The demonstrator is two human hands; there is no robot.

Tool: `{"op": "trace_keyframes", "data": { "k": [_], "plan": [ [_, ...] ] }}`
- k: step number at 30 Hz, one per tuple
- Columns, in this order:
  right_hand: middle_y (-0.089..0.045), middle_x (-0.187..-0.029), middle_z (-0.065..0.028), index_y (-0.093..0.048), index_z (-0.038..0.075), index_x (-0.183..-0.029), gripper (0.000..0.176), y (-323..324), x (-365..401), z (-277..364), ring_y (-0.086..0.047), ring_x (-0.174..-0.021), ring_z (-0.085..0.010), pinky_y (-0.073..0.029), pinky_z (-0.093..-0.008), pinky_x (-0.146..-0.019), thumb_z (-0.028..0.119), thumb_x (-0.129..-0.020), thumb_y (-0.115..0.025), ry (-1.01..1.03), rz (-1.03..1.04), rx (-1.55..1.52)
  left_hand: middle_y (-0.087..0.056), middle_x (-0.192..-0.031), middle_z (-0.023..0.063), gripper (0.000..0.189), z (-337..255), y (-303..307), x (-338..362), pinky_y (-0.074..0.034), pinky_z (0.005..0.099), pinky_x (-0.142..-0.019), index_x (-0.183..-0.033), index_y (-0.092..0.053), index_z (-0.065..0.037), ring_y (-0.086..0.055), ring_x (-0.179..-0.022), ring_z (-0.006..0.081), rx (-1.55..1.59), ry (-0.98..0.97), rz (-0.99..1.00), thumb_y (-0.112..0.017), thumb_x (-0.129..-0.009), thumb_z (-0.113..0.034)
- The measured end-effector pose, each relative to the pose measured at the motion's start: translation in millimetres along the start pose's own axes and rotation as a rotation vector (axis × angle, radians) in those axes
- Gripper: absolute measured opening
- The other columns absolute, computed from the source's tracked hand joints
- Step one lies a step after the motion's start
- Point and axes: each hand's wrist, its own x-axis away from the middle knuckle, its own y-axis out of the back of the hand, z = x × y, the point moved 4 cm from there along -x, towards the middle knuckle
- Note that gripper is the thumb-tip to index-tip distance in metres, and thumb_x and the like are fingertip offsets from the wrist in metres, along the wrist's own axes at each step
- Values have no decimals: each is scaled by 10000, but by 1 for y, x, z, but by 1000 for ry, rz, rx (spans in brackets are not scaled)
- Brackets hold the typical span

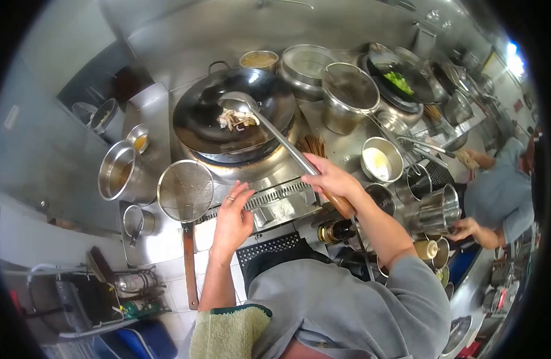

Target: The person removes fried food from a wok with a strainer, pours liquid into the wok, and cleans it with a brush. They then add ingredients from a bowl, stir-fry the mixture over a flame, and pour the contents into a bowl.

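Right fingers (pixel 317 165) grip a ladle (pixel 280 139) at food (pixel 232 121) in a wok (pixel 194 116); left fingers (pixel 242 195) near a strainer (pixel 185 190)

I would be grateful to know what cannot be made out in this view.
All in the head view:
- Part of the food in the wok: hidden by the ladle.
- The right hand's palm: turned away around the ladle's handle.
- The towel's lower end: cut off by the bottom edge.
- The co-worker's far side: lost in the dark lens rim.
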Motion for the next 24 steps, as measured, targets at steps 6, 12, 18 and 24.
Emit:
{"op": "trace_keyframes", "data": {
  "k": [6, 12, 18, 24],
  "plan": [
    [-526, -690, -54, -411, 14, -1281, 491, 9, -46, -10, -521, -513, -123, -441, -292, -425, 98, -825, -572, 27, 12, 90, -531, -1202, 252, 391, -12, -11, -59, -395, 437, -1003, -1122, -552, 62, -463, -1194, 409, -188, -155, -72, -498, -735, 53],
    [-629, -754, -176, -367, 31, -1288, 599, -12, -119, -93, -620, -574, -208, -503, -352, -508, 148, -745, -589, 211, -321, 467, -624, -894, 202, 281, 3, -48, -115, -444, 464, -790, -983, -605, 26, -585, -855, 370, -507, -233, -61, -559, -855, -220],
    [-609, -898, -279, -175, 100, -1453, 748, -62, -25, -116, -613, -806, -380, -485, -439, -754, 143, -824, -578, 229, -530, 399, -601, -911, 211, 219, 59, -57, -119, -436, 482, -737, -960, -587, 17, -576, -866, 379, -382, -270, 35, -627, -767, -76],
    [-593, -978, -308, -96, 135, -1478, 760, -78, 17, -108, -588, -875, -418, -448, -455, -797, 99, -854, -528, 47, -455, 302, -606, -843, 229, 235, 55, -48, -112, -500, 411, -672, -954, -576, 45, -614, -723, 358, -253, -186, 23, -632, -726, 34]
  ]
}}
